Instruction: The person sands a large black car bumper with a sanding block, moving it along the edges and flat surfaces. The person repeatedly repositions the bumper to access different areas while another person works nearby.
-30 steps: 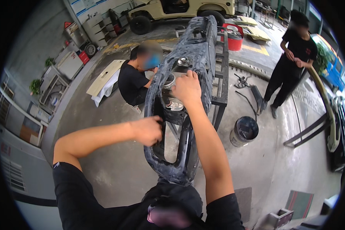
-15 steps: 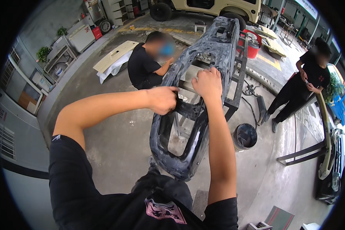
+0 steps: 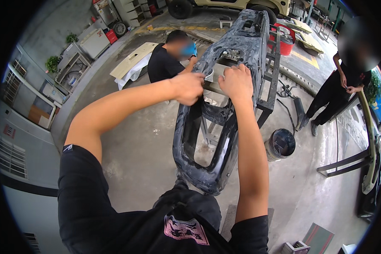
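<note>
A long black car console panel (image 3: pixel 219 180) with grey sanded patches and several openings stretches away from me. My left hand (image 3: pixel 189 89) is closed at its left rail, fingers bent and slightly blurred. Whatever may lie under those fingers is hidden. On the right rail, beside the middle opening, my right hand (image 3: pixel 237 82) rests with its fingers curled over the edge. Its thumb points toward the opening.
A dark metal stand (image 3: pixel 271 84) supports the panel. A black bucket (image 3: pixel 280 144) stands on the floor to the right. One person (image 3: pixel 165 63) crouches at the panel's far left; another person (image 3: pixel 332 91) stands at right. Behind are a red drum (image 3: pixel 285 42) and a beige vehicle (image 3: pixel 224 6).
My left hand has shifted up and forward along the left rail. The right hand keeps its hold. The whole view has moved slightly, and the crouching person's head and hand have changed position.
</note>
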Motion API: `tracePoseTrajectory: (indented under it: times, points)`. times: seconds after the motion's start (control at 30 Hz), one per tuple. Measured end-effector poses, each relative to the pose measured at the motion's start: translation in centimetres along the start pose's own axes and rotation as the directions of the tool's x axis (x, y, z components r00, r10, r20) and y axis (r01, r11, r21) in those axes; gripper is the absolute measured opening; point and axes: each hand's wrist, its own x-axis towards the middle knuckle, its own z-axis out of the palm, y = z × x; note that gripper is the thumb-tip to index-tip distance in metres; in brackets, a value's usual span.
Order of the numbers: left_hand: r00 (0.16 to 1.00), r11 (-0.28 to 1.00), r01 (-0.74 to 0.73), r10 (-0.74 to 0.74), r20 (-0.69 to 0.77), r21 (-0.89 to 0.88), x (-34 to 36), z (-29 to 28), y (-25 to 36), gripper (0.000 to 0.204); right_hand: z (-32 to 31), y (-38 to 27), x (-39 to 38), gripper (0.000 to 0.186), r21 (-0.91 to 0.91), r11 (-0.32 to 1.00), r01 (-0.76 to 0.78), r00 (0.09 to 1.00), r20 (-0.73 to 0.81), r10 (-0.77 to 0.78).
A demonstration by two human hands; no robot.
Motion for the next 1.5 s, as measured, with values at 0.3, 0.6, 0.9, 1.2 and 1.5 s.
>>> tracePoseTrajectory:
  times: [0.3, 0.6, 0.9, 1.2, 1.5]
  points:
    - [0.997, 0.999, -0.009, 0.004, -0.083, -0.054, -1.4, 1.5, 1.0, 0.015, 0.1, -0.5, -0.3, 0.028, -0.024, 0.998, 0.055, 0.998, -0.032, -0.056]
    - [0.979, 0.982, 0.137, -0.154, 0.135, 0.127, -0.5, 2.1, 4.3, 0.021, -0.1, -0.4, 0.2, 0.030, 0.026, 0.999, 0.036, 0.999, 0.001, -0.036]
    - [0.922, 0.936, 0.178, -0.267, 0.281, 0.304, -0.1, 2.9, 4.7, 0.020, 0.0, -0.8, -0.3, 0.032, 0.051, 0.997, 0.062, 0.998, -0.021, -0.061]
    - [0.867, 0.947, -0.039, -0.126, 0.483, 0.318, 0.4, 0.2, 7.4, 0.029, 0.3, 0.0, 0.1, 0.030, 0.037, 0.997, 0.064, 0.997, -0.037, -0.062]
    - [0.719, 1.000, 0.012, -0.017, 0.695, 0.012, 0.4, 0.7, 10.7, 0.024, 0.0, 0.0, 0.2, 0.032, 0.020, 0.999, 0.050, 0.999, 0.012, -0.050]
